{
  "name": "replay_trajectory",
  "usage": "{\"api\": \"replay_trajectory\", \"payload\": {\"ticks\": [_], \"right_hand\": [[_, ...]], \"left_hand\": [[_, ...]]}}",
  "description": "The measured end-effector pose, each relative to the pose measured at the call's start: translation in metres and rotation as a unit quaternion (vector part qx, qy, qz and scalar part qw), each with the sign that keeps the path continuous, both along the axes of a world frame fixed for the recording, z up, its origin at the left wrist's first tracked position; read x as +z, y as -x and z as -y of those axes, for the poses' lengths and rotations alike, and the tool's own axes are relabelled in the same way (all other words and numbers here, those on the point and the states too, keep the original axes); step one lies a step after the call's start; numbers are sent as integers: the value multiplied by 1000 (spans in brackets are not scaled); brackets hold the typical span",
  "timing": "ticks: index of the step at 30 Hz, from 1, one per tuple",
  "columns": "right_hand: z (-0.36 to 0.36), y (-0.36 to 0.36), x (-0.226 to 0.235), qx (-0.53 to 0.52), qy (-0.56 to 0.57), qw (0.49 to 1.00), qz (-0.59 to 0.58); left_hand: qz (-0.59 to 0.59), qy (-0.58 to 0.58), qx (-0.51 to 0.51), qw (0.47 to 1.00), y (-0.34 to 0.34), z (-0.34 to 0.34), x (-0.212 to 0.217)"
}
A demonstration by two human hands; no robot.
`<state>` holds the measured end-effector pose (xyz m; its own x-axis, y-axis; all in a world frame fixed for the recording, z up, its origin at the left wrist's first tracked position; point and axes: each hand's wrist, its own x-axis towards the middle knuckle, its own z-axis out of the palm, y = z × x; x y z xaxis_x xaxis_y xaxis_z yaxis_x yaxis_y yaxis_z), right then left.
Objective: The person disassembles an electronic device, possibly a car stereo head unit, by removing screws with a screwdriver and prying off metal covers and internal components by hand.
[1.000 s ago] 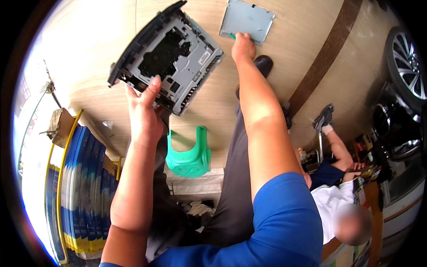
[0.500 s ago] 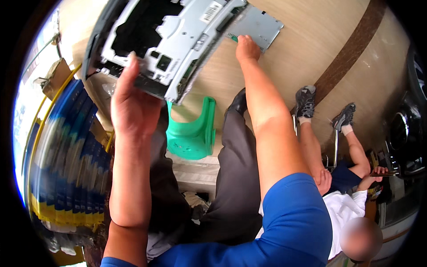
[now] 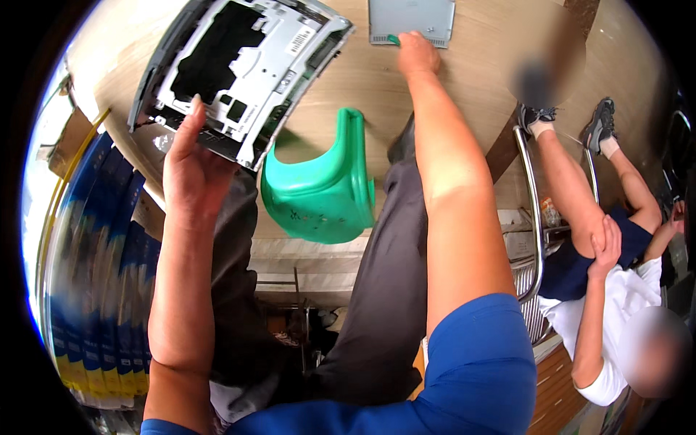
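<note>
- At nine o'clock, toward eight, we see a row of blue and yellow packs [image 3: 98,275] standing in a yellow-framed rack [image 3: 71,170].
- At ten o'clock is our left hand [image 3: 194,170], part-way closed and gripping: the thumb is raised against the near left corner of the unit, and the fingers pass under it, where we cannot see their tips.
- At eleven o'clock we find the metal unit [image 3: 254,83] itself, boxy and silver with a dark curved front along its left side. It is held tilted above the tan floor [image 3: 471,80], a black patch in its upper face.
- Close to the centre, toward eleven, we see a green plastic stool [image 3: 319,196], below the unit and between our dark-trousered legs.
- Between twelve and one, a slim green object [image 3: 394,40] pokes out leftward from our right hand, at the near edge of a flat grey plate [image 3: 412,16] on the floor.
- Near one o'clock, our right hand [image 3: 419,54] is closed in a fist around that green object; we cannot tell whether it touches the plate.
- At three o'clock we see a curved steel frame [image 3: 535,217].
- Toward four, another person in a white top [image 3: 598,341] rests one hand on a thigh.
</note>
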<state>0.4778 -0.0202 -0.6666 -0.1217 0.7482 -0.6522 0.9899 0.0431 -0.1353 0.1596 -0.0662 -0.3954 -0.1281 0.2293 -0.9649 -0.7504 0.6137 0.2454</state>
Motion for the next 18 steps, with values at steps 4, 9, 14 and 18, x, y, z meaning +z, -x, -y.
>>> {"api": "replay_trajectory", "payload": {"ticks": [4, 9, 14, 18], "right_hand": [[48, -3, 8, -31, 35, 998, 45], [100, -22, 13, -61, 62, 993, 83], [145, -51, 16, -97, 46, 992, 66], [169, 7, 53, -192, -116, 960, -167]], "left_hand": [[-9, 18, -40, 999, -1, 24, 3], [-52, 4, -20, 998, -4, 61, 20], [-60, -82, 49, 994, -19, 129, 23], [-61, -90, 38, 993, 0, 160, 4]]}}
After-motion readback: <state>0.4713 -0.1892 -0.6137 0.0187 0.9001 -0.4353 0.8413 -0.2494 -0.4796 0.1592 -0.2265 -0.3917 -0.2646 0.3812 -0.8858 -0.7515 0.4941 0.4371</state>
